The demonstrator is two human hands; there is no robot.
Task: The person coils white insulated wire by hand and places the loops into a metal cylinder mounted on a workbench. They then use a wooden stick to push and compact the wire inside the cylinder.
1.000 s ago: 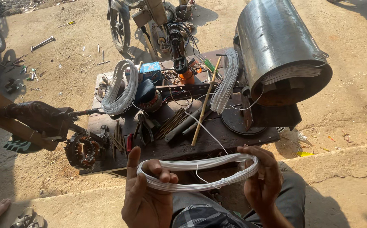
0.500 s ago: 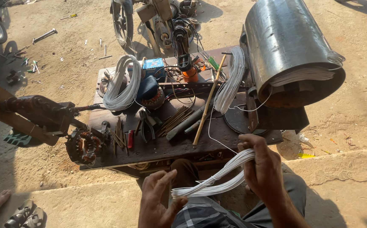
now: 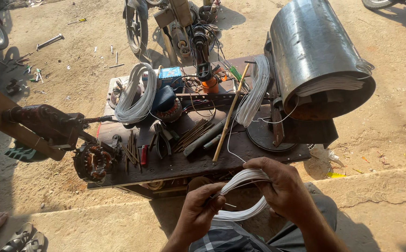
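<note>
Both my hands hold a loop of white wire [image 3: 240,196] just above my lap. My left hand [image 3: 202,205] pinches the loop's left end between fingers and thumb. My right hand [image 3: 282,189] is wrapped over the loop's upper right side. A thin white strand runs from the loop up to a wire bundle [image 3: 254,93] draped on the low workbench [image 3: 189,163] in front of me.
On the bench lie another white wire coil [image 3: 135,95], a wooden stick [image 3: 229,114], pliers [image 3: 162,137], thin sticks and a motor stator [image 3: 93,161]. A big steel drum [image 3: 313,56] stands at right, a winding machine [image 3: 44,123] at left. A motorbike [image 3: 175,23] stands behind.
The loop was stretched wide between my hands a second ago. My hands have come together, folding it into a smaller, narrower bundle near my lap.
</note>
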